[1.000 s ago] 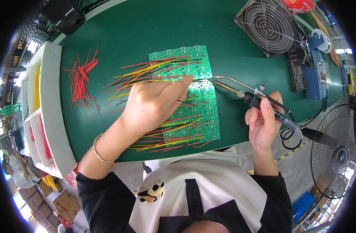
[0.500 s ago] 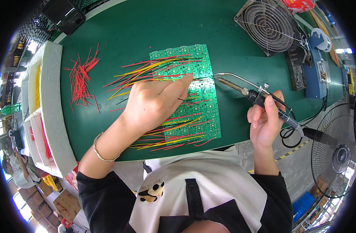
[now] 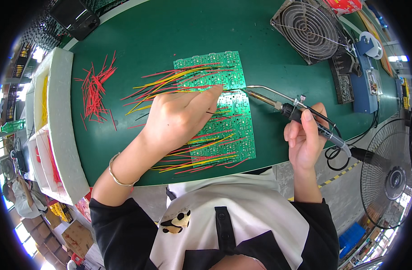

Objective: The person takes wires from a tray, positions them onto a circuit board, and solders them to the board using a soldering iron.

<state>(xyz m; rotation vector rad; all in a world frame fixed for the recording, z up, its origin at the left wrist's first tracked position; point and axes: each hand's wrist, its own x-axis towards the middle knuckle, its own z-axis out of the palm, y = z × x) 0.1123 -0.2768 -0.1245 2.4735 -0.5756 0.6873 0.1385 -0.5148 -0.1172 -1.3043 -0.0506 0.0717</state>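
A green circuit board panel [image 3: 243, 121] lies on the green table, with several red, yellow and black wires [image 3: 170, 80] reaching out over its left side. Above the panel my left hand [image 3: 183, 114] is closed in a pinch, thumb and forefinger together on a red wire near the panel's right part. My right hand [image 3: 308, 137] grips a soldering iron [image 3: 288, 110] with a thin curved metal feed tube [image 3: 278, 93] fixed along it. The iron's tip meets the panel's right edge, close to the end of the pinched wire.
Loose red wires [image 3: 95, 92] lie in a heap at left, beside a white foam bin [image 3: 64, 117] holding more wires. A square fan with a round grille [image 3: 308, 31] and a blue device with a solder spool [image 3: 365, 85] stand at right. A larger fan [image 3: 390, 177] is below them.
The soldering iron has moved slightly left, its tip coming from just off the panel onto its right edge. My left hand has hardly moved.
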